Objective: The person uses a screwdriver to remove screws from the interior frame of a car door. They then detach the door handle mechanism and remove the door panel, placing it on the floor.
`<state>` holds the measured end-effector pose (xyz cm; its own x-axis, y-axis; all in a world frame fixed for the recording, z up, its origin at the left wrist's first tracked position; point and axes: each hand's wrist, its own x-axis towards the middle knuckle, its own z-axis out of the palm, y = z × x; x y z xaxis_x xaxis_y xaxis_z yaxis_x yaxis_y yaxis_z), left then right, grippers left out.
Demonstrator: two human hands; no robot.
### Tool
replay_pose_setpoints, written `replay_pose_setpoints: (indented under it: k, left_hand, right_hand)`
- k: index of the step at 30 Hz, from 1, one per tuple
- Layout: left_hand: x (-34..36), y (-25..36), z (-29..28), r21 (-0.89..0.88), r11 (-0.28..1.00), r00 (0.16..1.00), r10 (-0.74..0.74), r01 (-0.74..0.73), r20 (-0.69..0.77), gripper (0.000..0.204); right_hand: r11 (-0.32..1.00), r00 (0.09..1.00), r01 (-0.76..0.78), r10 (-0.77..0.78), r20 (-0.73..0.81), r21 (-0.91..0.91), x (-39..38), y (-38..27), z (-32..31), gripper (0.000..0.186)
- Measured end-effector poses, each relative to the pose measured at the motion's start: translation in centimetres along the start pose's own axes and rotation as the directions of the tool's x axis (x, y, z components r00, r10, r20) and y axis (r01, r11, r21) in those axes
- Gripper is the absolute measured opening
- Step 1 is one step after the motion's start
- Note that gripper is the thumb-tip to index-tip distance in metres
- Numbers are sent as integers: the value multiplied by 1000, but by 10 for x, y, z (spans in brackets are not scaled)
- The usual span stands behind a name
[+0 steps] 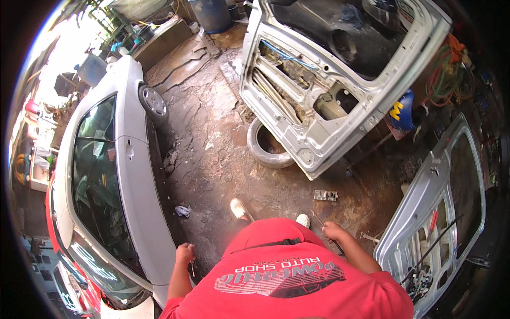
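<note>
My right hand [333,232] is closed around a thin, dark rod-like tool [317,217], which sticks out past both sides of the fist. Beside the silver car [142,191], my left hand [185,253] is closed too. Something short and thin shows below its fingers, too small to name. Ahead of me a large stripped silver vehicle door [324,127] leans over a tyre [265,146]. To my right lies a second silver door [425,234], with a red-handled tool [433,220] and a long dark rod [433,247] on it.
A small compartment tray [325,195] sits on the rough, stained floor [212,133] ahead of my feet. A crumpled plastic bag [183,211] lies near the car. Coiled hoses [449,82] and a blue container [402,110] are at the far right; a blue barrel [210,15] stands at the back.
</note>
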<state>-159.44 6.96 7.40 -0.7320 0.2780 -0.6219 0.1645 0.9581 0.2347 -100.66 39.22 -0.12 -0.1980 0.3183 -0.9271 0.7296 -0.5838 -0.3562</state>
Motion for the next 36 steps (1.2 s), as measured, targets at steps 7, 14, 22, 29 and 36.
replay_pose_setpoints:
  k: [7,14,22,29,36]
  left_hand:
    - [154,-31,6,-161,985,998,-54,59,33,25]
    - [339,144,-100,-265,949,978,195,-169,75,22]
    - [503,380,-288,-500,808,936,353,-312,-13,19]
    - [638,529,-316,-554,783,882,438,-282,171,20]
    - [742,721,-368,-487,815,749,527,-313,401,26]
  right_hand:
    - [980,978,-97,61,-200,-173,76,-162,-4,28]
    - [590,960,-197,-45,-276,-783,143,-228,-3,33]
    - [771,983,-43,-82,-166,-636,211,-458,55,32]
    - [967,972,-192,164,-167,-166,342,-635,36,19]
    - [983,862,119,-174,-476,-142,379,-822,-17,21]
